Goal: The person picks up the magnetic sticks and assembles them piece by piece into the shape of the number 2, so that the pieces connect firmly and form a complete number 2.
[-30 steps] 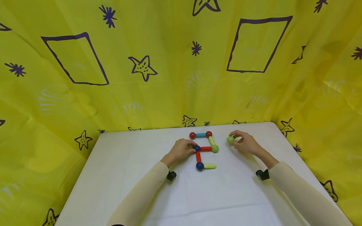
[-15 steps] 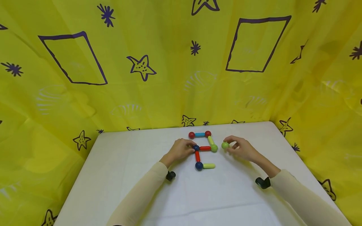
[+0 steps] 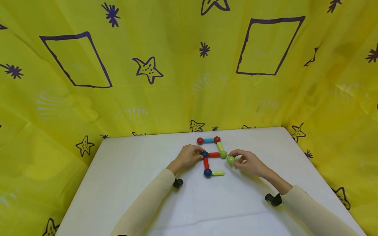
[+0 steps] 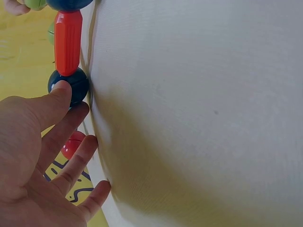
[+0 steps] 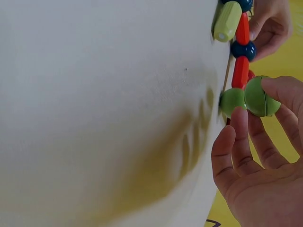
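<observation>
My left hand (image 3: 188,156) pinches a dark blue ball (image 4: 75,89) between thumb and index finger; its other fingers spread out over the white tabletop. That ball belongs to a flat figure of balls and rods. A red rod (image 3: 214,154) joins it to a green ball (image 3: 223,154), and another red rod (image 4: 67,45) leads to a second blue ball (image 3: 208,173) with a pale green rod (image 3: 218,173) on its right. My right hand (image 3: 247,162) holds a loose green ball (image 5: 259,97) by thumb and fingertips, just right of and nearer than the figure's green ball.
At the figure's far end, two red balls (image 3: 200,141) are linked by a light blue rod (image 3: 208,140); a yellow-green rod (image 3: 220,147) runs down to the green ball. Behind the white table (image 3: 133,190) hangs a yellow curtain (image 3: 174,98) with drawn stars.
The right hand has carried its green ball leftward and toward the near side, closer to the pale green rod. My left hand keeps its grip on the blue ball, and the figure stays put.
</observation>
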Demonstrator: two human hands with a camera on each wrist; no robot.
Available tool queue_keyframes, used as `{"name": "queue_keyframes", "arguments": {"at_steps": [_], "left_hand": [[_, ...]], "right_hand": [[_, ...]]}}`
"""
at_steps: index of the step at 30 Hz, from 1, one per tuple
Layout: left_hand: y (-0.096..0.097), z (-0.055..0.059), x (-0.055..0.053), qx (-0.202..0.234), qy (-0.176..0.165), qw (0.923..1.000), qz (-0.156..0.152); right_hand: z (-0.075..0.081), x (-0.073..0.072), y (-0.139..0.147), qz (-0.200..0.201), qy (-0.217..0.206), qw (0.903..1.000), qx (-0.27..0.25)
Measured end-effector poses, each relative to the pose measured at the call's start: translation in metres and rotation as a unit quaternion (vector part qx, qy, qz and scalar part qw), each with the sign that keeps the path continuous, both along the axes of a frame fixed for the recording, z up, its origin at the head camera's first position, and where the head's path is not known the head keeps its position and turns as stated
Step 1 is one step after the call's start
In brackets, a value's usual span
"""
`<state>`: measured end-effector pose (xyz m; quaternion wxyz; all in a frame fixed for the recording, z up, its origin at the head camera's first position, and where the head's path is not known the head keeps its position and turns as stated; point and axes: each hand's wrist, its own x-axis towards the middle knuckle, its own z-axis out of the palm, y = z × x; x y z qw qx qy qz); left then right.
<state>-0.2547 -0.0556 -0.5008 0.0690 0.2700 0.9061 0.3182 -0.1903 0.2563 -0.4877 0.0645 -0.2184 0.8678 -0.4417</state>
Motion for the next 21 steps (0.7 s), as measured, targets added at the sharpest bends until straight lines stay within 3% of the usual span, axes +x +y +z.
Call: {"name": "queue_keyframes", "arguments": {"at_steps": [21], "left_hand": [[0.000, -0.001, 0.000, 0.002, 0.001, 1.0000, 0.002]], "right_hand": [[-0.016, 0.013, -0.004, 0.008, -0.022, 0.9995, 0.019]]}}
